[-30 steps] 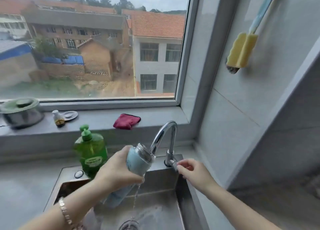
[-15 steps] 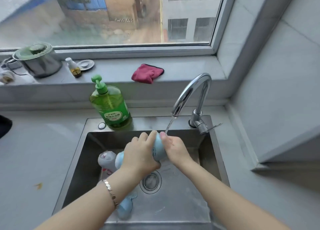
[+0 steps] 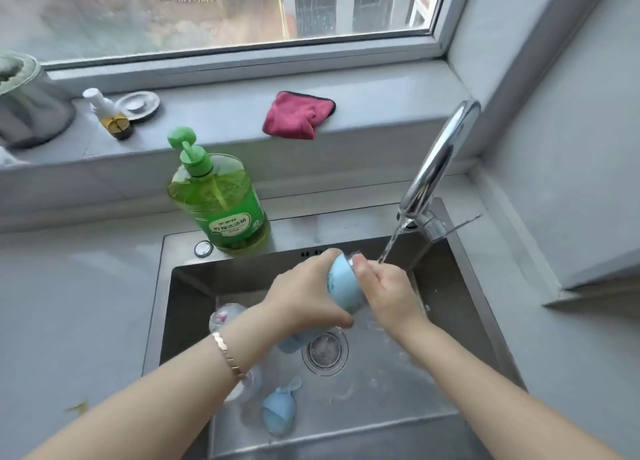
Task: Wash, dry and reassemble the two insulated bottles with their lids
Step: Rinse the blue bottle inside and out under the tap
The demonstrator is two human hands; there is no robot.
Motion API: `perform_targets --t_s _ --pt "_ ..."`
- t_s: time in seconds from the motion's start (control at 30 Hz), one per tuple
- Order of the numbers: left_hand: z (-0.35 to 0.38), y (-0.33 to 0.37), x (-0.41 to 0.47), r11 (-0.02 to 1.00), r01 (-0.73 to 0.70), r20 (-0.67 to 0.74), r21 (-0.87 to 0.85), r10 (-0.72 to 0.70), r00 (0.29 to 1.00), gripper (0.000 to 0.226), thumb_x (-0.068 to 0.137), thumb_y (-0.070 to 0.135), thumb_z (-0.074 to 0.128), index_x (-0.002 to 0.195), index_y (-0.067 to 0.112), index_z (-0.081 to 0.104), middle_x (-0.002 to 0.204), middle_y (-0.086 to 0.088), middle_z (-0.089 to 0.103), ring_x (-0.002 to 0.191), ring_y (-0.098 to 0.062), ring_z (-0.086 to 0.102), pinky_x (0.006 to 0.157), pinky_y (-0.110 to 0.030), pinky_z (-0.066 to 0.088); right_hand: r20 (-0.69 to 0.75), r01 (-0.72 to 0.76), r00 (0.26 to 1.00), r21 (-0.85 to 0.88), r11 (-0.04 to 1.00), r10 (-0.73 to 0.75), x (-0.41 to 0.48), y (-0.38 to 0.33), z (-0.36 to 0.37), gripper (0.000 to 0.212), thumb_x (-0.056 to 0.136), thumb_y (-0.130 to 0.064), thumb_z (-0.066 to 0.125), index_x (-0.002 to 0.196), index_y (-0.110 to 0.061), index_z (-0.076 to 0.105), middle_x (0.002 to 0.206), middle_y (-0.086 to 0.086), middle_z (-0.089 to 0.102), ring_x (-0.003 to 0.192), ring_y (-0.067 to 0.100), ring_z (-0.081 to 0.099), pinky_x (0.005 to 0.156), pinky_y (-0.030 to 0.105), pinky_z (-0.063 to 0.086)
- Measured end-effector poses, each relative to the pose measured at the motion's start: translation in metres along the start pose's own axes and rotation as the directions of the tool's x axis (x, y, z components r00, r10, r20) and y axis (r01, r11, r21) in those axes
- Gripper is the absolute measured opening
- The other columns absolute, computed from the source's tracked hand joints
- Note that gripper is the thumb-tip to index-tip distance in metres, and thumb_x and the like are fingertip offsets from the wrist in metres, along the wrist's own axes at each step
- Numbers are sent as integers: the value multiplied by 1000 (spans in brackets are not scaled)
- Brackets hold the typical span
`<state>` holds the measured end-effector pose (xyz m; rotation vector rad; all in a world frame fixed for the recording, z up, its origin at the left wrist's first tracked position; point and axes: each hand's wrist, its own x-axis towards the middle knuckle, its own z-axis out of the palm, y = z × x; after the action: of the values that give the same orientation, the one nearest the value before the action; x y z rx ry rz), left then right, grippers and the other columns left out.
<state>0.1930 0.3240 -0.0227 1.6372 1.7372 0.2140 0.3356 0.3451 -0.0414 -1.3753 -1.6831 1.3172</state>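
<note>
While a thin stream of water (image 3: 389,248) is running from the curved chrome tap (image 3: 440,158), the person is holding a light-blue insulated bottle (image 3: 343,286) tilted above the stainless steel sink (image 3: 180,248), with its metal mouth toward the stream. The left hand (image 3: 304,300), with a gold bracelet (image 3: 228,355) at the wrist, is gripping the bottle's body. The right hand (image 3: 388,293) is clasping its far side, thumb up near the rim. The water is falling just beside the right fingers.

A pale second bottle (image 3: 225,316) is lying at the basin's left, partly hidden by the forearm. A blue rounded lid (image 3: 278,413) is sitting near the front wall.

A green pump bottle of dish soap (image 3: 214,196) is standing on the sink's back ledge. A red folded cloth (image 3: 298,115) is lying on the windowsill (image 3: 214,113).
</note>
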Motion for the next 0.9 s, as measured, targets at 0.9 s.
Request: perform_targets --t_s 0.9 --pt "40 -9 -9 987 39 -335 157 16 942 85 60 74 63 127 25 46 102 2 60 95 -23 59 74 -32 45 -223 -217 938 222 951 266 18 26 -45 54 98 -31 42 76 17 50 67 9 46 64 17 39 60 28 30"
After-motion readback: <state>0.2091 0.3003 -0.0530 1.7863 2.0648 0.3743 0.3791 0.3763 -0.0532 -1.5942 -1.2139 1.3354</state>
